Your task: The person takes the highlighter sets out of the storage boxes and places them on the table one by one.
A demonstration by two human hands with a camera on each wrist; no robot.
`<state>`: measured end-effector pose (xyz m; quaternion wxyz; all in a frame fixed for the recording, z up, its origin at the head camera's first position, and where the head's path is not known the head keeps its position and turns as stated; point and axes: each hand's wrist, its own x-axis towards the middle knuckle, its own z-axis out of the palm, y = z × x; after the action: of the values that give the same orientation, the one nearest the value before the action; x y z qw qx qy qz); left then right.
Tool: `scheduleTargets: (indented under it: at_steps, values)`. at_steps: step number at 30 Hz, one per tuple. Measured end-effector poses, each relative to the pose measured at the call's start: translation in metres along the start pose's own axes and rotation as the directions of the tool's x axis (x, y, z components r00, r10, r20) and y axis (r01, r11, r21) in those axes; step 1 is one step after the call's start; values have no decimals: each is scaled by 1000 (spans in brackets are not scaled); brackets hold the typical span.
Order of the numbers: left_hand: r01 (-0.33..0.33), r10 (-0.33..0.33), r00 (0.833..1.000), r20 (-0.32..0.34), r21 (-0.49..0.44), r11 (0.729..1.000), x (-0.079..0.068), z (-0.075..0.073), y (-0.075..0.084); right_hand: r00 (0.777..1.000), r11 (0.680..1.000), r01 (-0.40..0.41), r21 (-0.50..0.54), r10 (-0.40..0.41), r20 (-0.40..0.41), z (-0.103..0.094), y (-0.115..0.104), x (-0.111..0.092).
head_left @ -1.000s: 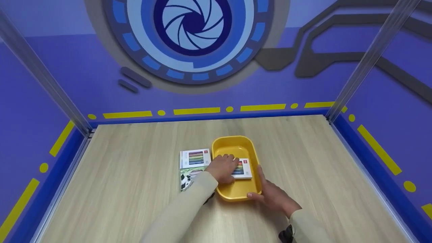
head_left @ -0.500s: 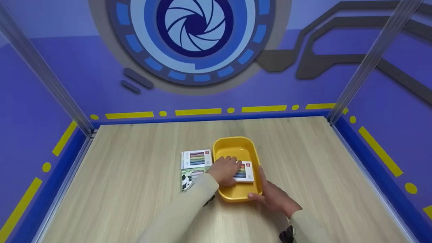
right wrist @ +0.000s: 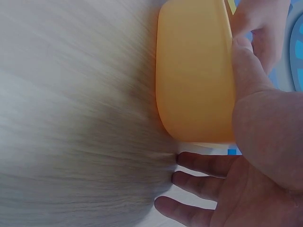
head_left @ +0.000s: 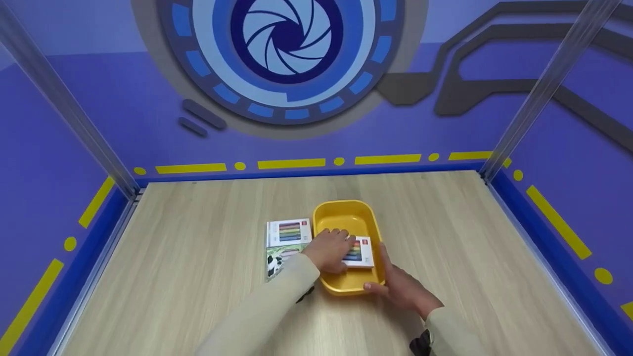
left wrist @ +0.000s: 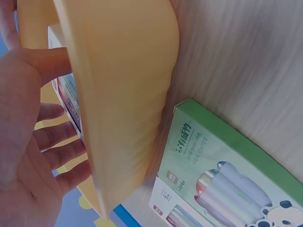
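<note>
A yellow plastic tub [head_left: 346,286] stands on the table. Inside it is a white windowed pack of coloured sticks [head_left: 366,254], partly covered by my left hand [head_left: 330,249]. That hand grips the pack across its width, thumb at the near edge and fingers at the far one. In the left wrist view the tub wall [left wrist: 120,94] hides part of this hold. My right hand [head_left: 403,287] steadies the tub's near right corner. Its thumb lies along the near end; in the right wrist view several straight fingers [right wrist: 201,187] extend past the yellow wall.
Left of the tub lie a similar white windowed pack [head_left: 289,232] and, nearer, a green highlighter box [left wrist: 215,165] with a panda print. My left sleeve partly covers the green box. Purple walls [head_left: 113,109] enclose the wooden table [head_left: 198,237] at the back and both sides.
The left hand and the pack have shifted slightly nearer and to the right within the tub, mostly in the first half second. The right hand keeps its place at the tub.
</note>
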<state>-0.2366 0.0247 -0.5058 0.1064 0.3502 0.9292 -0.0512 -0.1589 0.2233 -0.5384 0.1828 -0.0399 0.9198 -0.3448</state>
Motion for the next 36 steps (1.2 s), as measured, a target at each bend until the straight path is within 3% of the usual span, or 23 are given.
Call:
scheduleTargets:
  at_steps: [27, 36]
  values:
    - [-46, 46, 999, -22, 22, 999, -17, -12, 2, 1000, 1000, -18, 12, 18, 11, 0, 0, 1]
    - [-54, 54, 998, -33, 13, 998, -25, -16, 1, 1000, 1000, 9, 24, -9, 4, 0, 0, 0]
